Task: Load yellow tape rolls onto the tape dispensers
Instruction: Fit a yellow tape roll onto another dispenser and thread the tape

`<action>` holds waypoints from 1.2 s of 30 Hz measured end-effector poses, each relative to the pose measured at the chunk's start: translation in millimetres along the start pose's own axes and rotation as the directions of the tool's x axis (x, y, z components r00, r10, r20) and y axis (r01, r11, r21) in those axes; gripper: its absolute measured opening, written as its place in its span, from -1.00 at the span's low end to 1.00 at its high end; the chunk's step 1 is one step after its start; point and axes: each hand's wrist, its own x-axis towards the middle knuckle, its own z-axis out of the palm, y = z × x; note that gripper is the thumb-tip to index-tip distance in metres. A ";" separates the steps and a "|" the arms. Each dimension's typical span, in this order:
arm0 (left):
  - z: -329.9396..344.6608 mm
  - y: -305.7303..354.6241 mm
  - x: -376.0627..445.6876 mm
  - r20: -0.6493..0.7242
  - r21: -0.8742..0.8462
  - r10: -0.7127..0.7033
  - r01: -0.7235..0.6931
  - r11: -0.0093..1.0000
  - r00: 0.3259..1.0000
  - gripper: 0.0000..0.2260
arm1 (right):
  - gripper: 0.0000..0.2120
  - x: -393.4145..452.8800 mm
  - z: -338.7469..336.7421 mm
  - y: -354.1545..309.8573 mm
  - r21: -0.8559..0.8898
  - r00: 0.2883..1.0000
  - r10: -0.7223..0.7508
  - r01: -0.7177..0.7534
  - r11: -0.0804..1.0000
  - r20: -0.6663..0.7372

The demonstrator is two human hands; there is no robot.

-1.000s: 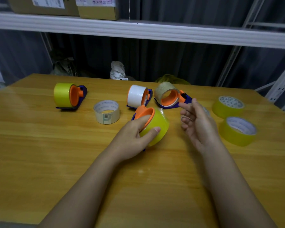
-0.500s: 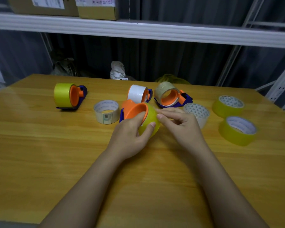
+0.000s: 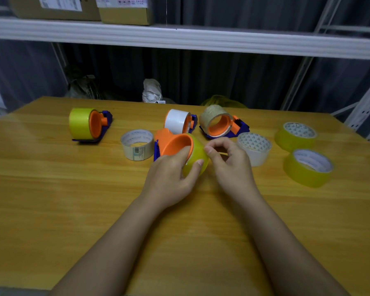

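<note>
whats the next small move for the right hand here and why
Probably pick the tape's free end off the yellow roll. The left hand grips the roll seated on the orange dispenser, and the right hand has thumb and forefinger pinched at the roll's edge. I can't see whether any tape is lifted.

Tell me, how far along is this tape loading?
One dispenser at far left already carries a yellow roll. The left hand grips a second dispenser with a yellow roll on it, while the right hand pinches at that roll's edge. Two loose yellow rolls wait at right; two dispensers behind hold white and clear tape.
</note>
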 end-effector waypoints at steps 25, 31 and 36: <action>-5.2 -8.4 0.4 0.248 -0.354 -0.049 0.137 0.925 0.968 -0.77 | -0.70 10.4 -31.4 -9.5 0.295 0.894 0.324 -0.414 0.861 0.310; -5.3 -8.7 0.2 0.253 -0.342 -0.051 0.139 0.929 0.966 -0.74 | -0.76 7.5 -30.8 -10.8 0.296 0.902 0.293 -0.388 0.873 0.318; -5.4 -7.0 0.7 0.255 -0.327 -0.044 0.129 0.936 0.966 -0.72 | -0.87 7.8 -30.7 -10.5 0.352 0.903 0.276 -0.389 0.852 0.329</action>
